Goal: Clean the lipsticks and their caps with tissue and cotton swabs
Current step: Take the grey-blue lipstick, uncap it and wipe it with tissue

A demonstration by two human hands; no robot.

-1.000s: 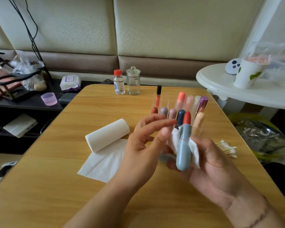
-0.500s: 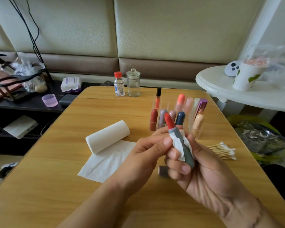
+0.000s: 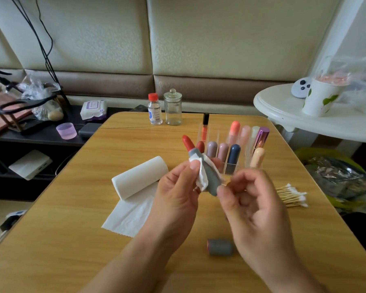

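An open grey lipstick (image 3: pixel 210 176) with a red tip leans up and to the left between the two hands. A small white tissue (image 3: pixel 202 178) is wrapped round its middle. Its grey cap (image 3: pixel 220 247) lies on its side below the hands. White cotton swabs (image 3: pixel 292 195) lie in a pile just right of the right hand.

Table (image 3: pixel 72 240) (wooden): tissue roll (image 3: pixel 138 178), cap (image 3: pixel 220 247)
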